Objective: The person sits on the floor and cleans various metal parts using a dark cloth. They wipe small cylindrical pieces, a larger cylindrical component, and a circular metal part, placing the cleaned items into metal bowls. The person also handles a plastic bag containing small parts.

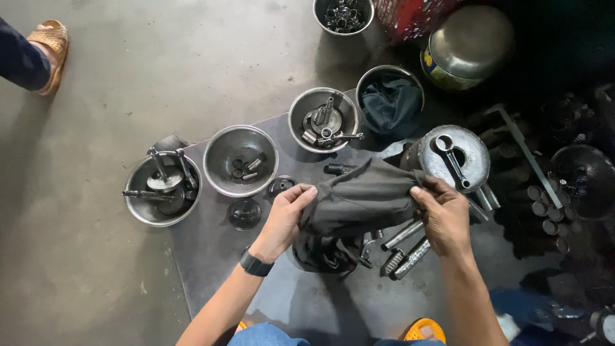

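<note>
Both my hands grip a dark grey rag (359,202) stretched between them above a metal floor plate (211,250). My left hand (287,218), with a black wristband, pinches the rag's left edge. My right hand (443,214) clutches its right edge. Under the rag lie metal rods and a knurled foot peg (403,253). Whatever the rag may wrap is hidden.
Steel bowls (240,160) hold engine parts: a crank piece (163,186), shafts (323,122), a cloth (391,106). A connecting rod lies on an upturned can (455,157). Another person's sandalled foot (50,51) is at the top left. Cluttered parts (551,211) fill the right.
</note>
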